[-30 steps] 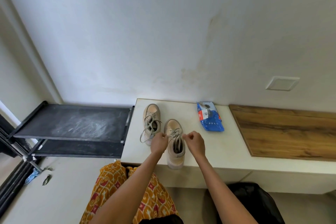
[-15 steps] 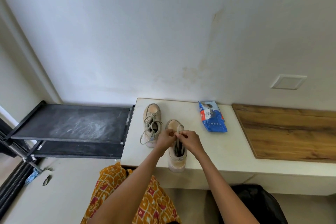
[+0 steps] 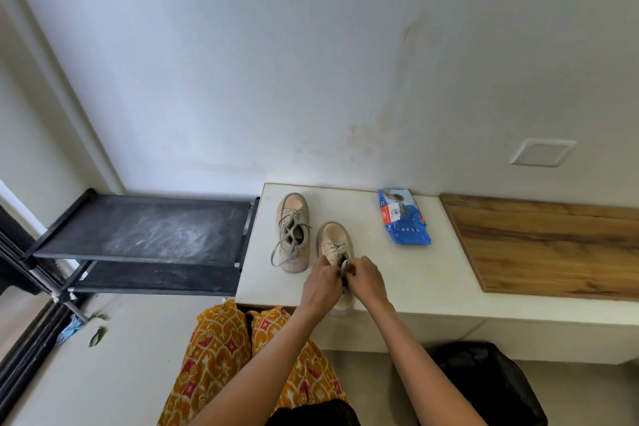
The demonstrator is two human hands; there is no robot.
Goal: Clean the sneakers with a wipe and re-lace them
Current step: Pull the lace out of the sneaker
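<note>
Two beige sneakers stand on a white bench top (image 3: 408,273). The left sneaker (image 3: 292,218) has loose grey laces hanging over its side. The right sneaker (image 3: 333,239) sits nearer me, its heel at the front edge. My left hand (image 3: 321,285) and my right hand (image 3: 366,278) meet over its opening, fingers pinching the lace ends (image 3: 344,266) together. The hands hide the rear half of that shoe. A blue wipes pack (image 3: 403,216) lies to the right of the shoes.
A black two-tier shoe rack (image 3: 145,228) stands left of the bench. A wooden panel (image 3: 549,242) covers the bench's right part. A black bag (image 3: 484,380) sits on the floor below. Orange patterned clothing (image 3: 238,356) covers my legs. The wall rises right behind the bench.
My hands, spread apart on the laces a second ago, have come together over the right sneaker's opening and shifted slightly toward its heel.
</note>
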